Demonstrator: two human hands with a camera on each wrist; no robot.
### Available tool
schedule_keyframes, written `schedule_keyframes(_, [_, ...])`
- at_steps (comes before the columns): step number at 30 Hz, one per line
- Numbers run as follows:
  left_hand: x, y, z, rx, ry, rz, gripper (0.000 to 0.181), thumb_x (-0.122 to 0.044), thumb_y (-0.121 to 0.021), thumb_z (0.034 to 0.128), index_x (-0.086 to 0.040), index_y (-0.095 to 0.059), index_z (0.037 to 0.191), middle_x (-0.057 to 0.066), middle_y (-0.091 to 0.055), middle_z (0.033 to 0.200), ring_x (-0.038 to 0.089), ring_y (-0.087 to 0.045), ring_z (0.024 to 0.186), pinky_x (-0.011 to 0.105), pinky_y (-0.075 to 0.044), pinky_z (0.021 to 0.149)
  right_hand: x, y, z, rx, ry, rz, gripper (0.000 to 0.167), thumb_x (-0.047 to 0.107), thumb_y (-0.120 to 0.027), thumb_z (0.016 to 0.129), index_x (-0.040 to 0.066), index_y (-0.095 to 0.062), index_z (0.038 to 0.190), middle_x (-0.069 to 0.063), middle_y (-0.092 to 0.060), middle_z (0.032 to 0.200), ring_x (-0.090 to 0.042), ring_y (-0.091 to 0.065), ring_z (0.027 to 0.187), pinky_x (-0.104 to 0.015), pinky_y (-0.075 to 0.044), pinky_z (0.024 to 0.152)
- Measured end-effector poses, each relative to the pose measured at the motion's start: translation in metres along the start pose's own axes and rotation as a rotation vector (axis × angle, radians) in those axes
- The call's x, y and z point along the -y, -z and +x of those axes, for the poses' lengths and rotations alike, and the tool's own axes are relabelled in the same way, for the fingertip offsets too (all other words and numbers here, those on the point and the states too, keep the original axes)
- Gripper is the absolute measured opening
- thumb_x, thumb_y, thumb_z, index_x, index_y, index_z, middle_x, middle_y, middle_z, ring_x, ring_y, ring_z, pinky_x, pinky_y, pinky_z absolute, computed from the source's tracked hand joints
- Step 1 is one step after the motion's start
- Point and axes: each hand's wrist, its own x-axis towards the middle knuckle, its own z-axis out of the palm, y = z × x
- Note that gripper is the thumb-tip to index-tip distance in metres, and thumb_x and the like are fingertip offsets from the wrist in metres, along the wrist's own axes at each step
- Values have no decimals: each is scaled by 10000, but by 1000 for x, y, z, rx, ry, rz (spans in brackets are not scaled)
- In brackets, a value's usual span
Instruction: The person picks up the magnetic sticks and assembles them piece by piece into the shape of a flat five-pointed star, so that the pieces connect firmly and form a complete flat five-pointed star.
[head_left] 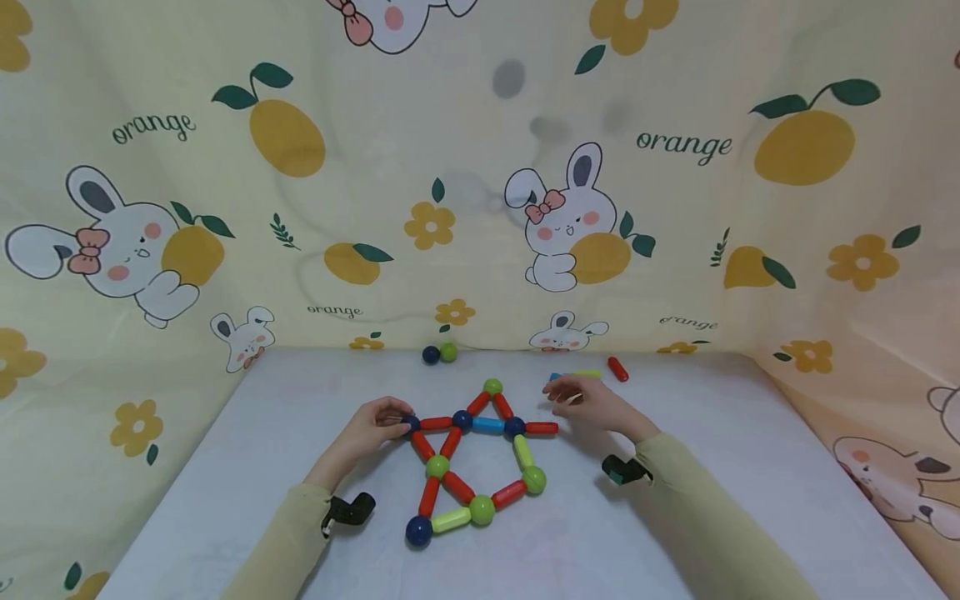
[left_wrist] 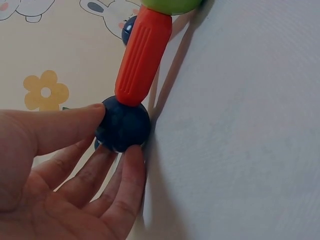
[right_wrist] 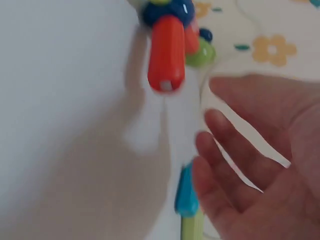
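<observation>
On the table lies a flat frame of coloured rods joined by dark blue and green balls. My left hand (head_left: 372,432) pinches the dark blue ball (left_wrist: 123,124) at its left corner, thumb on one side and fingers on the other. A red rod (left_wrist: 143,57) runs from that ball to a green ball (head_left: 437,467). At the right, a red rod (head_left: 542,428) sticks out from another dark blue ball (head_left: 514,427), its far end free. My right hand (head_left: 592,404) hovers beyond that end, fingers loosely bent and holding nothing. Near its fingers lies a blue rod (right_wrist: 187,191), partly hidden.
Behind the right hand lie a yellow-green rod (head_left: 587,373) and a loose red rod (head_left: 618,369). A dark blue ball (head_left: 431,355) and a green ball (head_left: 447,352) sit together at the table's back edge, before a printed cloth (head_left: 480,275).
</observation>
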Motion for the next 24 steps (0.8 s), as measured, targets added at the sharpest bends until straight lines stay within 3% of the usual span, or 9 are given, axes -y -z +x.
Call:
schedule_keyframes(6, [0, 0, -1, -3, 7, 2, 228, -23, -646, 890, -38, -632, 1117, 70, -640, 1099, 236, -594, 1036, 394, -502, 901, -15, 11, 10, -155, -22, -33, 334, 3, -686, 860, -19, -607, 1184, -162, -623, 1154, -331, -570, 1033, -452, -499, 885])
schedule_keyframes(15, [0, 0, -1, 0, 23, 14, 232, -41, -647, 896, -52, -632, 1127, 72, -636, 1112, 239, -590, 1046, 400, -496, 911, -27, 11, 24, -197, -143, -101, 360, 11, -682, 862, 41, -611, 1213, -123, -591, 1214, -308, -536, 1084, -466, -461, 951])
schedule_keyframes(24, [4, 0, 3, 8, 22, 15, 236, -53, -649, 899, -57, -631, 1135, 71, -635, 1122, 237, -587, 1058, 396, -491, 922, -28, 6, 28, -185, -165, -152, 386, -79, -626, 851, 65, -615, 1208, -97, -606, 1172, -295, -530, 1082, -480, -441, 970])
